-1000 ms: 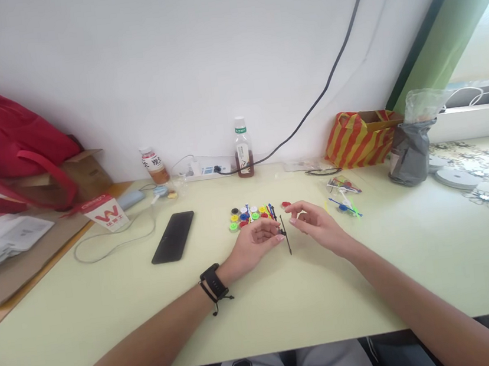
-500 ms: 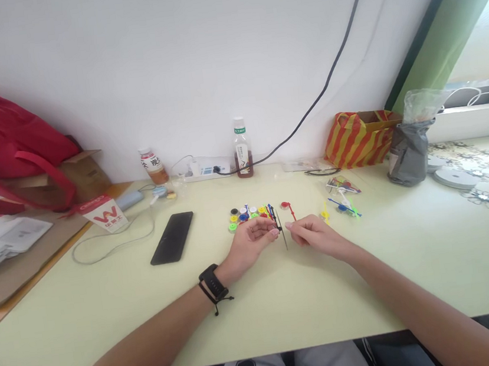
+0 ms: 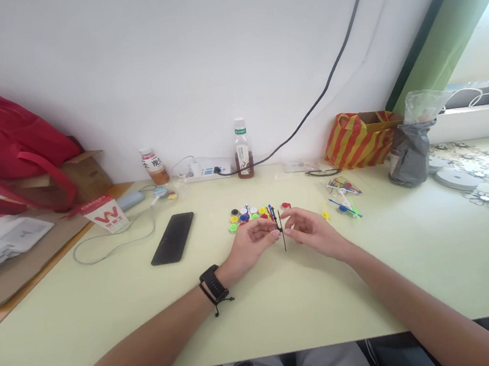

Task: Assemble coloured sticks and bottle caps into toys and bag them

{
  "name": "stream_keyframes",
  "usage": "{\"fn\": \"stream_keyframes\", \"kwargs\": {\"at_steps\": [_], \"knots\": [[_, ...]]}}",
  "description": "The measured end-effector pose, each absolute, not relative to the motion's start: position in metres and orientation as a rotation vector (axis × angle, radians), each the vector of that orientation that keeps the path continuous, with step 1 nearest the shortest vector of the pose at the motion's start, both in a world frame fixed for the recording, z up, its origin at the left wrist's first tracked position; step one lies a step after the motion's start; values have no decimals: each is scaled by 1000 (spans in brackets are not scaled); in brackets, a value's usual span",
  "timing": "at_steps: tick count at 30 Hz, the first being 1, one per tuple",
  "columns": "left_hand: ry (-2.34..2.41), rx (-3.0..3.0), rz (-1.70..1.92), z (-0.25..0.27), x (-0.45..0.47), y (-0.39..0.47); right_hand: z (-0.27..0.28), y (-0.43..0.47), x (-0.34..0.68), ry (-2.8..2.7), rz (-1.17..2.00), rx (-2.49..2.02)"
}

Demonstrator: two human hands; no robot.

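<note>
Above the table, my left hand is closed, pinching a thin black arrow spinner at its middle, so that the arrow stands across the fingertips. My right hand is just to its right with thumb and index finger apart, index raised by the arrow's upper end and thumb close to its centre. Whether the thumb touches it I cannot tell. Behind my left hand lie several round coloured discs and arrow pieces, partly hidden. A red disc shows beyond my right hand.
Right of my hands lie a yellow piece, blue and green arrow pieces and a bag of coloured parts. A black phone lies left. At the back are a drink bottle, power strip and striped bag.
My right hand's fingers have spread and its index finger has risen beside the arrow, now hiding the red arrow piece behind. The black arrow has turned slightly. My left hand keeps its place.
</note>
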State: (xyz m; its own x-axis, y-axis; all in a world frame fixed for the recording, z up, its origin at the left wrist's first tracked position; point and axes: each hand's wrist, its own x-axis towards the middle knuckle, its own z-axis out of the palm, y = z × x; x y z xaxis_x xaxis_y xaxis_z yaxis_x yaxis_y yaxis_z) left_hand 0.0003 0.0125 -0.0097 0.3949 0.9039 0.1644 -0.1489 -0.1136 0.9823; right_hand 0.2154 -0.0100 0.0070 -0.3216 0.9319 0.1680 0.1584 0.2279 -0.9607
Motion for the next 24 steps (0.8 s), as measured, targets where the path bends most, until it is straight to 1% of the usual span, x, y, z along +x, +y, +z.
{"fn": "stream_keyframes", "kwargs": {"at_steps": [5,10,16,24], "knots": [[767,1373,1058,-7,0,11,10,-12,217,-1478,1276,-994],[806,1395,1064,-5,1,10,17,-12,228,-1582,1485,-818],[784,1382,1058,-6,1,11,22,-15,222,-1537,1327,-965],[770,1422,1059,-4,0,9,20,-16,219,-1676,1295,-1003]]}}
